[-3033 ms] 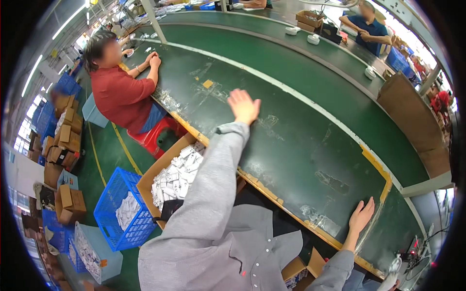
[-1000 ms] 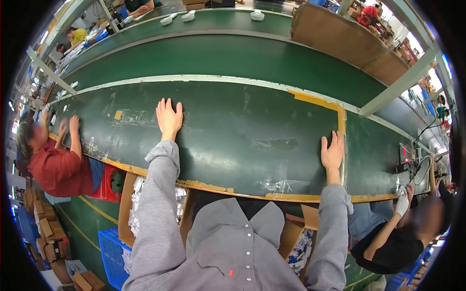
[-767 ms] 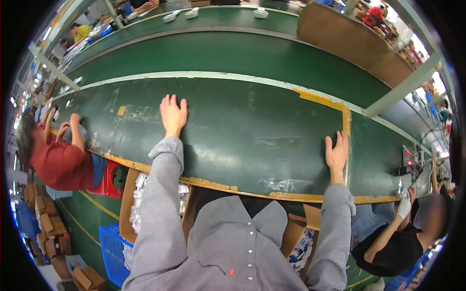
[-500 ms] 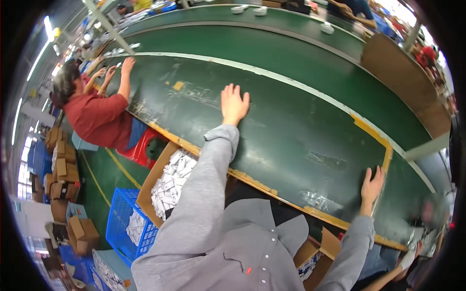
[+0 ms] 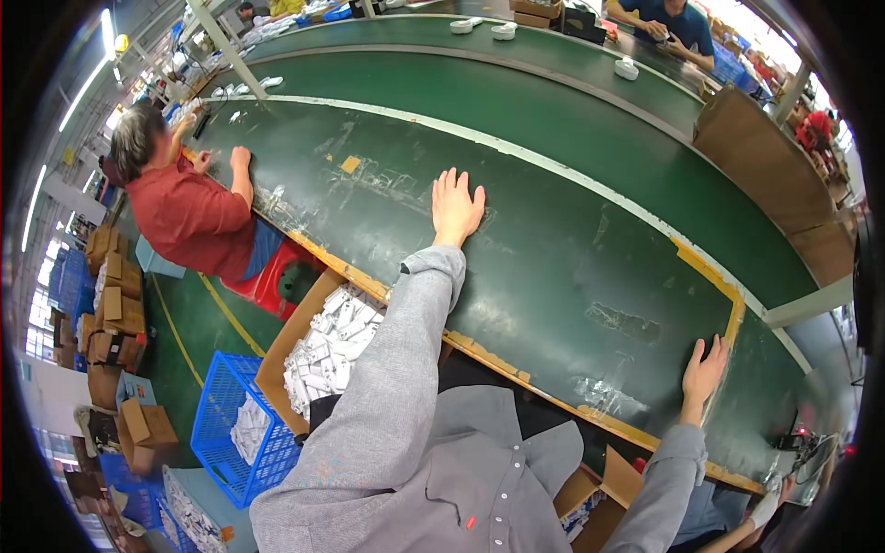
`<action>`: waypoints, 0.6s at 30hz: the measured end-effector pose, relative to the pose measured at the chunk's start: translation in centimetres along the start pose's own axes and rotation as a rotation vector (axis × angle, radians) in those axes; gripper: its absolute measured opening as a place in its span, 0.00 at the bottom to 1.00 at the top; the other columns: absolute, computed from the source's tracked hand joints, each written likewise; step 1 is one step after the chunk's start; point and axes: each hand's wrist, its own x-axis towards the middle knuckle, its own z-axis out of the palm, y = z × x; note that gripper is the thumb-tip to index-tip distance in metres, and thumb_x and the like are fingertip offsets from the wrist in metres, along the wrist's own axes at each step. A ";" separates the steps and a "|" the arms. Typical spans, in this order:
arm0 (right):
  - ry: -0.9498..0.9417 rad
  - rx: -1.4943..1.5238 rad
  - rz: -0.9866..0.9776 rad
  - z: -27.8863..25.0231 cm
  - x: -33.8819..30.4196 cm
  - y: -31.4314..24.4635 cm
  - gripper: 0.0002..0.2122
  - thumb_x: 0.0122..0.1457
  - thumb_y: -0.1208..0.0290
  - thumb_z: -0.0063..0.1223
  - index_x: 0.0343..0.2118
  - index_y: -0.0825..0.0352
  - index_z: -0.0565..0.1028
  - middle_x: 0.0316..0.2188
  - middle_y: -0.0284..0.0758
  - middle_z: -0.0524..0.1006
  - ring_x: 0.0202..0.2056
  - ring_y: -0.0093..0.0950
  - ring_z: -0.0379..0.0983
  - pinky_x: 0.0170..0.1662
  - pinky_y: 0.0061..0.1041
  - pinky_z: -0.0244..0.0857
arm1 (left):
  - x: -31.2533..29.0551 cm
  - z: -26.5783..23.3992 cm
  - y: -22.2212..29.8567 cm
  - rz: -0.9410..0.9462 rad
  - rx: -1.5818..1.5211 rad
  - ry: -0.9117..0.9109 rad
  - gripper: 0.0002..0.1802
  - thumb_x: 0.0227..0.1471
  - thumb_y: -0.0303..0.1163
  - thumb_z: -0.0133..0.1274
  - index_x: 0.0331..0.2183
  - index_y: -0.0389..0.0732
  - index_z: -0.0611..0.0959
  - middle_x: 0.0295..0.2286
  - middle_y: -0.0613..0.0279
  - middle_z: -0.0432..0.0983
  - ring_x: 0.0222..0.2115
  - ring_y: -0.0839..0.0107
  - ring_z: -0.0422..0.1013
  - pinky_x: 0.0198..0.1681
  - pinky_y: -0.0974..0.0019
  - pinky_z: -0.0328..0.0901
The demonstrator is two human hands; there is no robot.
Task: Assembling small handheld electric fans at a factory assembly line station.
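My left hand (image 5: 457, 208) lies flat on the dark green worktable (image 5: 544, 267), its fingers pointing toward the far side. Nothing is in it. At the right end of the table my right hand (image 5: 703, 373) rests with fingers extended, beside a strip of yellow tape (image 5: 735, 318); it too holds nothing. A small tan square (image 5: 350, 164) is stuck on the surface to the left of my left hand. Scraps of clear tape (image 5: 608, 396) lie on the near part of the table, left of my right hand.
A cardboard box (image 5: 270, 373) of white plastic parts and a blue basket (image 5: 207, 433) stand at the near left. A person in red (image 5: 189, 217) sits at the left. Beyond the table, a green conveyor (image 5: 572, 115) runs past; white pieces (image 5: 627, 69) lie farther back.
The head view has shifted slightly, while both my hands stay flat on the table. The person in red has drawn an arm back and lower. A person in blue now shows more at the far right.
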 end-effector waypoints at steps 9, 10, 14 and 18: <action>0.019 0.011 -0.018 0.6 0.2 0.9 0.24 0.64 0.58 0.42 0.56 0.71 0.65 0.59 0.47 0.62 0.60 0.45 0.56 0.63 0.38 0.49 | 0.2 0.0 0.3 0.007 -0.015 0.007 0.28 0.54 0.44 0.49 0.51 0.35 0.73 0.56 0.46 0.63 0.60 0.51 0.54 0.65 0.53 0.46; 0.021 0.016 -0.021 0.6 0.2 1.0 0.24 0.64 0.58 0.42 0.56 0.71 0.65 0.59 0.47 0.62 0.60 0.45 0.56 0.63 0.38 0.49 | 0.1 -0.1 0.3 0.003 0.003 0.004 0.28 0.54 0.44 0.48 0.52 0.35 0.74 0.56 0.47 0.63 0.60 0.52 0.55 0.65 0.53 0.46; 0.016 0.028 -0.015 0.7 0.2 1.0 0.24 0.64 0.58 0.42 0.56 0.71 0.66 0.59 0.47 0.62 0.61 0.45 0.56 0.63 0.38 0.49 | 0.2 -0.3 0.4 -0.002 -0.020 0.010 0.28 0.54 0.43 0.49 0.51 0.35 0.74 0.56 0.47 0.63 0.60 0.51 0.54 0.65 0.53 0.46; 0.009 0.025 -0.002 0.7 -0.1 1.0 0.24 0.64 0.58 0.42 0.56 0.71 0.66 0.59 0.47 0.62 0.61 0.45 0.56 0.64 0.37 0.49 | -0.2 -0.4 0.3 -0.001 -0.008 0.003 0.28 0.54 0.43 0.49 0.51 0.35 0.74 0.56 0.46 0.63 0.60 0.51 0.55 0.65 0.53 0.47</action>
